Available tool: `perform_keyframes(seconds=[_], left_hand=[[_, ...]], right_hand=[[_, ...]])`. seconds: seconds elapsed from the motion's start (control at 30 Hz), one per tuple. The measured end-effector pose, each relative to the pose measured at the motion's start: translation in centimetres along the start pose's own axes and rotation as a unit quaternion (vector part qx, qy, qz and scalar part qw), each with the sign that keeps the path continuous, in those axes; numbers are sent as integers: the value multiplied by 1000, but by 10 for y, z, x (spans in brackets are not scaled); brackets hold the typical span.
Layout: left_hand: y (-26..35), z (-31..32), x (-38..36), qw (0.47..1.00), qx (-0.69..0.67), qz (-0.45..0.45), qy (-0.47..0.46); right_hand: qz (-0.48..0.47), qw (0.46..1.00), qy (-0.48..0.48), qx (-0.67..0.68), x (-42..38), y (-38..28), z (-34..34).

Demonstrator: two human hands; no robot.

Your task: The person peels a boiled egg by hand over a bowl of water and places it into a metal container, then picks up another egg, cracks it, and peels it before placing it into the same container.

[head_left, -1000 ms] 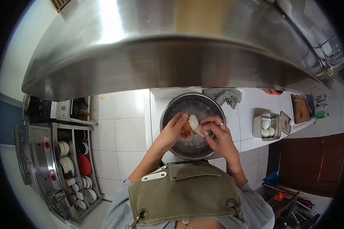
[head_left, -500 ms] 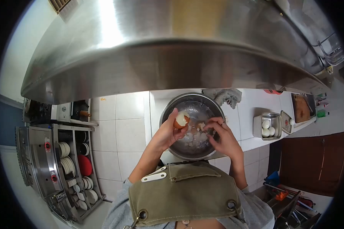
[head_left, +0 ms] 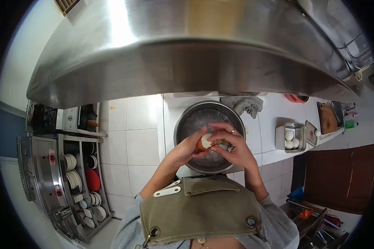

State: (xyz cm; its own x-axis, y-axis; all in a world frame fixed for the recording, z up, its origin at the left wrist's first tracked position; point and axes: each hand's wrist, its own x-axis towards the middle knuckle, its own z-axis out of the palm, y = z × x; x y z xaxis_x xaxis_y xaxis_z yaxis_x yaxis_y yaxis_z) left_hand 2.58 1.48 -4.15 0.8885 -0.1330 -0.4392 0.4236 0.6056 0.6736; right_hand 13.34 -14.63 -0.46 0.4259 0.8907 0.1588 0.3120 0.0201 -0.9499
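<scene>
Over a steel bowl (head_left: 190,111), my left hand (head_left: 184,152) grips a partly peeled egg (head_left: 206,141). Brown shell still covers its left side, and smooth white shows on the right. My right hand (head_left: 238,152), wearing a ring, has its fingertips and thumb pinched against the egg's bare side. The bowl holds water with pale shell bits in it, mostly hidden beneath my hands. On the counter to the right, several peeled white eggs (head_left: 289,135) sit in a square metal container (head_left: 302,141).
A grey cloth (head_left: 249,104) lies behind the bowl. A metal lid (head_left: 311,133) with an egg beside it and a wooden cutting board (head_left: 327,118) are farther right. The steel hood (head_left: 187,72) overhangs the counter. At left stands a rack of plates (head_left: 74,180).
My right hand has moved left and up from above the bowl's right side to the egg. My left hand has shifted slightly right and down with the egg.
</scene>
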Motion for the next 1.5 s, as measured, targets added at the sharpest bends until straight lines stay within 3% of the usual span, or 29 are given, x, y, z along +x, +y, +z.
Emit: perform_keyframes(seconds=[0.27, 0.37, 0.43, 0.47, 0.57, 0.73, 0.8, 0.9, 0.93, 1.0, 1.07, 1.27, 1.5], left_hand=[[1, 1, 1, 1000, -14, -8, -18], [-4, -9, 5, 996, -83, -30, -31], [0, -13, 6, 967, -236, -47, -84], [2, -11, 4, 963, -257, -73, -41], [6, -2, 3, 980, -196, -33, 27], [-3, -14, 8, 986, -164, 16, 19], [-2, -14, 8, 984, -178, 24, 17], [1, -13, 5, 982, -180, 52, 32], [3, -11, 4, 983, -164, 35, 74], [1, -13, 3, 982, -148, 17, 117], [-7, -21, 5, 992, -110, 36, 45], [-9, -8, 8, 995, -41, 19, 91], [-6, -7, 5, 997, -5, 9, 80]], right_hand=[[-17, 1000, 18, -10, -5, 2, -6], [-12, 999, 25, -24, -10, 0, -9], [-10, 999, 29, -35, -13, 1, -11], [2, 999, 28, -41, -15, 1, -12], [23, 998, 32, -41, -20, 8, -15], [49, 997, 54, 21, -33, 16, -19], [110, 987, 87, 82, -36, 16, -21], [108, 991, 74, 34, -36, 16, -26], [107, 991, 73, 34, -33, 16, -26], [55, 993, -10, -101, -29, 11, -24], [41, 994, 17, -99, -22, 0, -11], [-9, 996, 35, -85, -6, -5, 9], [-28, 999, 9, -34, -1, 7, 5]])
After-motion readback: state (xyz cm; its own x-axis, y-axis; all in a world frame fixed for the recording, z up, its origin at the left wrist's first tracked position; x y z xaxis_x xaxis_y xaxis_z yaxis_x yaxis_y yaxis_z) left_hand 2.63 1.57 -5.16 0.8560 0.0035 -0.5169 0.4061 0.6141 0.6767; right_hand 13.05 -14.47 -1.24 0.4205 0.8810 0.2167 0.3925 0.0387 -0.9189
